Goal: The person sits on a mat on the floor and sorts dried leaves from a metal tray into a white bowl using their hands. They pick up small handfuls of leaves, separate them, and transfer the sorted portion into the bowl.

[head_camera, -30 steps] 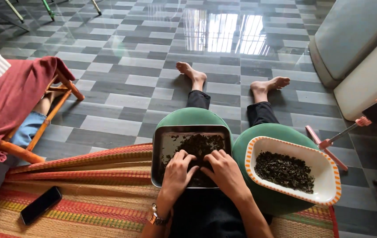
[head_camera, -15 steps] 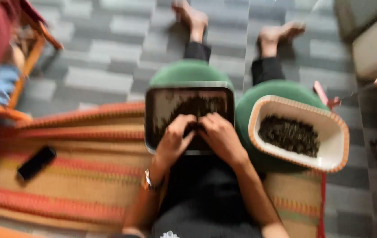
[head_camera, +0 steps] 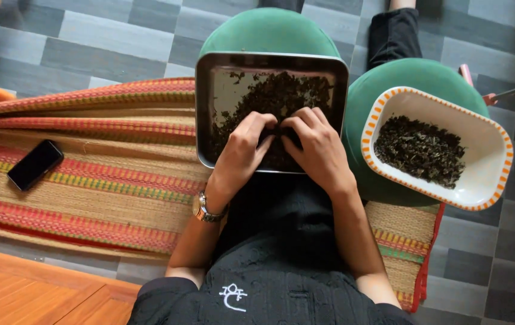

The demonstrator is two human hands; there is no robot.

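L hand [head_camera: 242, 144] sits palm down in the metal tray [head_camera: 204, 108], fingers curled inward, tips pressed into the dried leaves [head_camera: 275, 96]. R hand [head_camera: 317, 144] mirrors it, palm down, knuckles raised, fingers bent toward the L; the two hands meet fingertip to fingertip near tray centre. Both look pinched on a bit of leaf, but the tips are buried in the pile, so can't tell for sure what either grips. Forearms run down and outward from the wrists, elbows near the torso. Wristwatch [head_camera: 203, 209] w/ metal band on L wrist.

Tray: rectangular, rounded corners, shiny grey metal, raised rim; rests on the person's lap w/ its far edge over a round green cushion [head_camera: 269, 30]. Leaves are dark, crumbly, loose, heaped mid-tray & thin at the far L corner, where bare metal shows.

R of tray, just beside it: white oblong dish [head_camera: 486, 144], glossy, orange-dashed rim, holding a second flat pile of dark leaf bits [head_camera: 420, 150]. It sits on another green cushion [head_camera: 402, 78].

Person sits on a woven mat [head_camera: 89, 174], coarse straw w/ red, green & yellow stripes. Black phone [head_camera: 35, 164], flat, screen dark, lies on mat well L of tray. Floor [head_camera: 89, 42] = grey tiles, smooth. Black textured top & black trousers on the person.
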